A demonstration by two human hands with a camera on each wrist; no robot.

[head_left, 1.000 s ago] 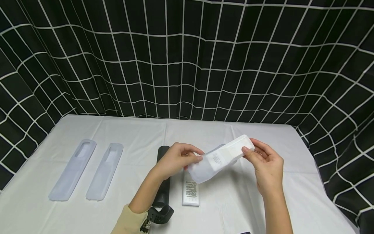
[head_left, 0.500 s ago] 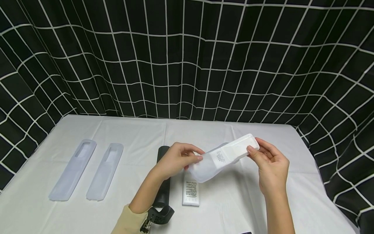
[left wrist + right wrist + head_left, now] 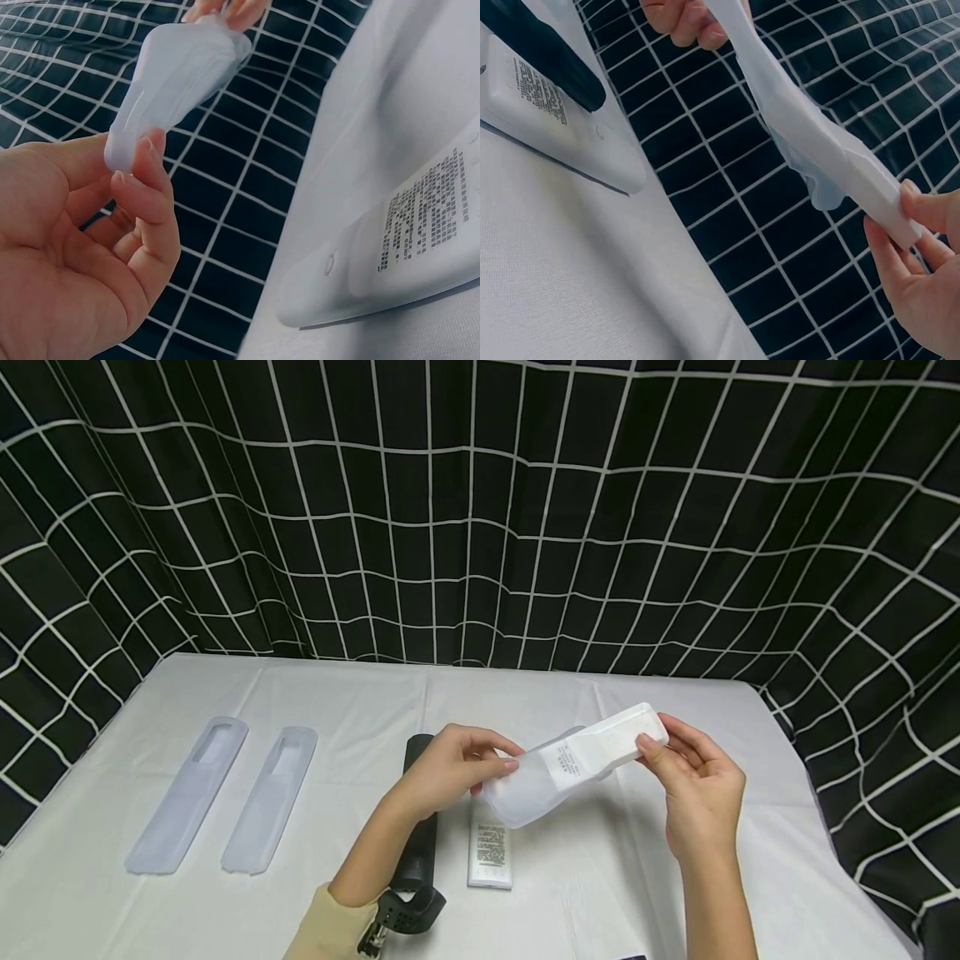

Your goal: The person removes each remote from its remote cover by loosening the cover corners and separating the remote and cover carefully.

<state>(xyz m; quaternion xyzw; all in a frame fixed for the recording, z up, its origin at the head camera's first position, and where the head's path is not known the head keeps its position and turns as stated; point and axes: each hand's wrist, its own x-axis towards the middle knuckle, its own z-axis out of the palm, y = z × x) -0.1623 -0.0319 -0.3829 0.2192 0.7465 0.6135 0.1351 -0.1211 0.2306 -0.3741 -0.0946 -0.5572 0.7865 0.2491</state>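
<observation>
Above the table, my left hand (image 3: 453,772) pinches the end of a translucent silicone remote cover (image 3: 521,797) between thumb and fingers. A white remote control (image 3: 618,735) lies partly inside that cover, back side up with a printed label showing. Its bare end sticks out to the right, where my right hand (image 3: 697,785) grips it between thumb and fingers. From the right wrist view, the loose edge of the cover (image 3: 826,193) hangs below the remote (image 3: 870,187). In the left wrist view the cover (image 3: 176,71) hides most of the remote.
Below the left hand, another white remote (image 3: 491,852) lies label up on the white cloth. A long black object (image 3: 418,860) rests beside it, partly behind the left forearm. Two translucent covers (image 3: 187,802) lie at the left. A black gridded curtain (image 3: 480,527) hangs behind the table.
My right hand has shifted slightly to the right with the white remote, and then stays nearly still. The left hand keeps its pinch on the cover's end and has hardly moved.
</observation>
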